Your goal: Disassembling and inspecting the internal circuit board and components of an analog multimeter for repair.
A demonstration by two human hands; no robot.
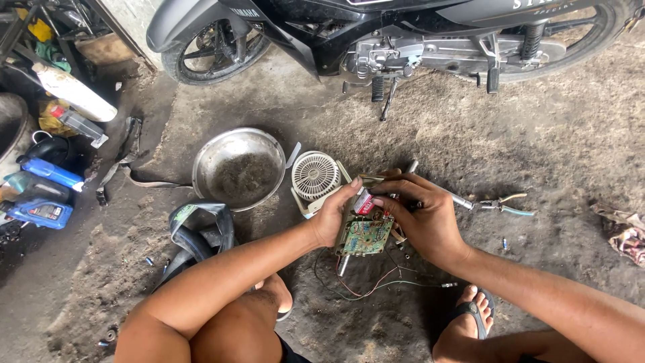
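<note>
From my remote seat, nearest the lens: bare knees at 6 o'clock, a sandalled foot (470, 316) at 5 o'clock on the dirt floor (537, 148). Just above, at centre frame, both hands meet over a green circuit board (365, 235). The left hand (334, 216) is closed around the board's left edge, fingers curled tight; the right hand (420, 218) is closed narrow over a small red-and-white part (363, 202) at the board's top, pinching it. Thin red and green wires (376, 282) trail from the board down to the floor.

In my judgement, the wires could snag on the foot or tear off the board if the board is pulled up, and the pinched part could slip into the grit below.

Touching the left hand at 11 o'clock lies a small white fan (314, 176); beside that, a dented steel bowl (238, 168). A folded black inner tube (201, 232) sits at 9 o'clock. Pliers (500, 204) lie at 3 o'clock, well apart from the hands.

At far 9 o'clock stand blue oil bottles (40, 202) with pale labels, lettering too small to tell; above them a white cylinder-shaped package (70, 92). Across 12 o'clock stands a black motorcycle (376, 33).
</note>
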